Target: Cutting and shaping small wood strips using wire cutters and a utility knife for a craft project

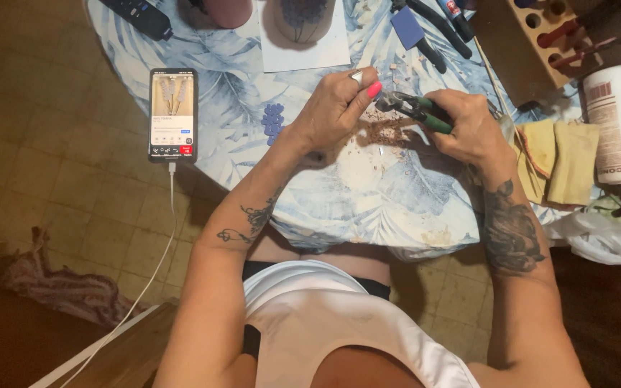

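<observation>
Two hands meet over the round table, which wears a pale cloth printed with blue leaves. The right hand is closed around the green handles of a pair of pliers, whose metal nose points left toward the left hand. That hand is curled, thumb with a pink nail pressed toward the fingertips just at the pliers' nose; whatever it pinches there is too small to make out. Under both hands lies a patch of brown crumbs on the cloth. Much is cut off along the top edge: a pinkish round vessel, a tan rounded piece with a purple flower motif standing on a white sheet, dark-handled tools and a wooden block with round holes show only in part. At the far right a white cylindrical bottle lies with a dark-lettered label facing up, its end hidden beyond the frame. Beside it are folded yellow cloths. On the left rim a phone lies face up, its screen showing a picture of purple flower stalks, a white cable running down from it. A small cluster of blue-purple pieces sits near the left wrist.
</observation>
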